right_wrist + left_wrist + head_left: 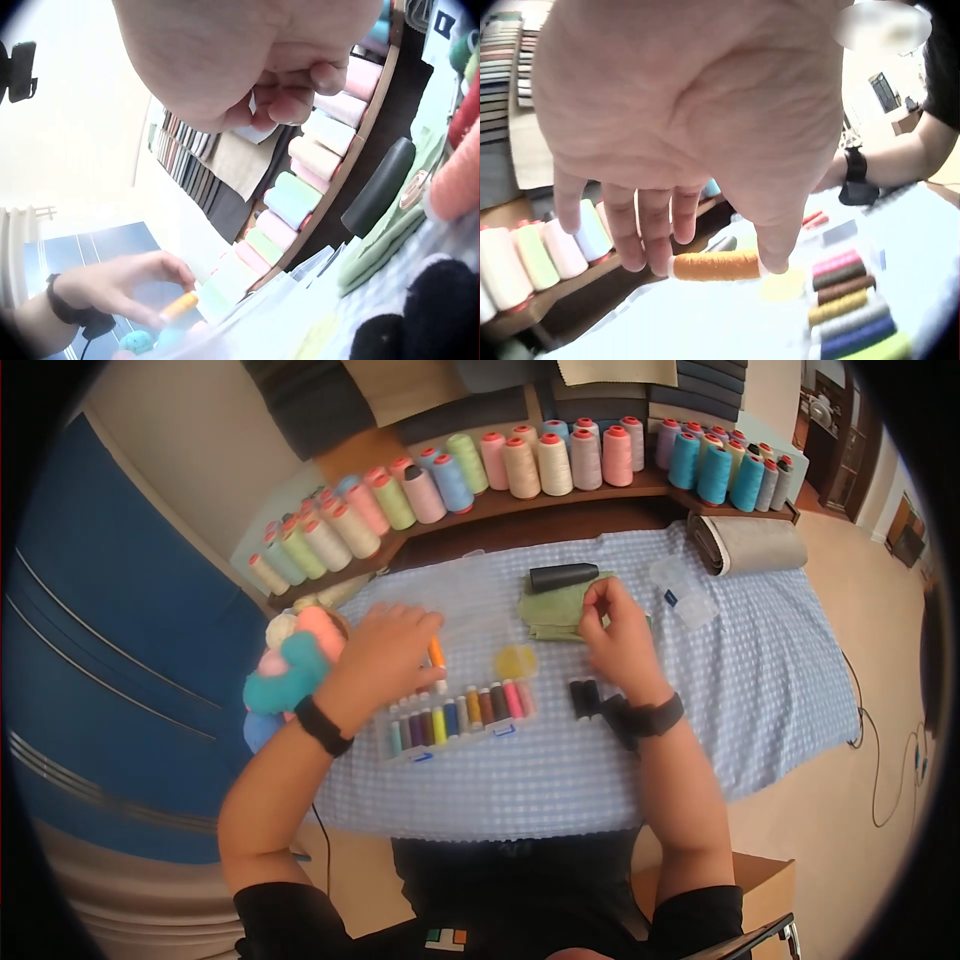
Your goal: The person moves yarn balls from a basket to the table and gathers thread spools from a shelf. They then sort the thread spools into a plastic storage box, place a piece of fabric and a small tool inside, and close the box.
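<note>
My left hand [385,660] pinches an orange spool [436,651] by its ends, above the left part of a clear box of small coloured spools [451,720]. In the left wrist view the orange spool [716,266] lies sideways between thumb and fingertips. My right hand [620,635] is raised over the edge of a folded green cloth [550,610], its thumb and index tip together. Seen from the right wrist, that hand [255,60] has curled fingers, and no object shows in them. A round yellow piece [516,661] lies between the hands.
A black cylinder [563,576] rests on the green cloth. Black spools [583,700] lie by my right wrist. Yarn balls [290,665] are at the left, a small clear case [690,603] and grey fabric roll [755,544] at the right. Large cones [555,464] line the back shelf.
</note>
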`<action>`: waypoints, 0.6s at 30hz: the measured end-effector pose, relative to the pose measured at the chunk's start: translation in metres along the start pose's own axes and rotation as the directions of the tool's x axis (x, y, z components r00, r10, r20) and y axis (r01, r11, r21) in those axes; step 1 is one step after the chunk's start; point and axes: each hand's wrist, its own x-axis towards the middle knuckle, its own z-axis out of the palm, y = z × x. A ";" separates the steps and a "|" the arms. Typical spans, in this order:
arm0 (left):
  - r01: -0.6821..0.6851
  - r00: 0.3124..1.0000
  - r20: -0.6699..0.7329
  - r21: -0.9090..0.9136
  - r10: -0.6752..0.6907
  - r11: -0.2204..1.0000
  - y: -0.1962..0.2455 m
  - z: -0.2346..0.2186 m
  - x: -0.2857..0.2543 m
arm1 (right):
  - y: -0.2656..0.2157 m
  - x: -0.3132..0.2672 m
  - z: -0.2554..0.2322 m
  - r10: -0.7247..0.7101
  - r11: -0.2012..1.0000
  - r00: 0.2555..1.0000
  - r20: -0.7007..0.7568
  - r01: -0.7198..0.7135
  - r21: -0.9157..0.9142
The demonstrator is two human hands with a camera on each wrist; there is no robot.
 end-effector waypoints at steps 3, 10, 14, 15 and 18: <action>0.035 0.996 0.084 -0.006 -0.035 0.999 -0.006 0.023 -0.004 | 0.003 0.000 0.001 -0.007 1.000 1.000 0.022 0.007 -0.012; -0.040 0.998 0.044 0.049 0.038 0.998 -0.004 0.047 -0.002 | -0.001 -0.001 -0.002 0.011 1.000 0.998 0.065 -0.009 -0.025; -0.056 0.996 0.079 0.055 0.051 0.997 0.001 0.053 -0.002 | -0.002 -0.001 -0.002 0.000 1.000 0.997 0.077 0.002 -0.026; -0.055 0.996 0.080 0.070 0.049 0.996 0.001 0.056 -0.002 | -0.002 -0.002 -0.002 -0.003 1.000 0.997 0.083 0.005 -0.027; -0.055 0.997 0.065 0.116 0.048 0.992 0.000 0.067 -0.004 | 0.000 -0.002 -0.001 -0.024 0.999 0.995 0.097 0.027 -0.032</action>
